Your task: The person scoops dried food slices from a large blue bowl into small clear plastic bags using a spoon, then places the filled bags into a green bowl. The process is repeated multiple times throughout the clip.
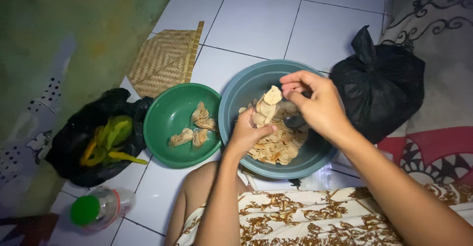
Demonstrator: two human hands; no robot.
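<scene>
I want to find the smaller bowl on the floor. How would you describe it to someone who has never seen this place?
Start from the white tiled floor and find the big blue-grey basin full of pale chips, where both hands work. Just to its left, touching it, sits the green bowl. It is smaller, bright green, and holds only a few folded pieces.

Woven fan (165, 59) on tiles; tied black bag (379, 86) (right); plastic bottle (101, 207), green cap.

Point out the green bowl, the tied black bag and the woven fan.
green bowl (170, 109), head view, bare inner wall on its left.
tied black bag (382, 86), head view, middle of its bulge.
woven fan (165, 61), head view, centre of the weave.
</scene>
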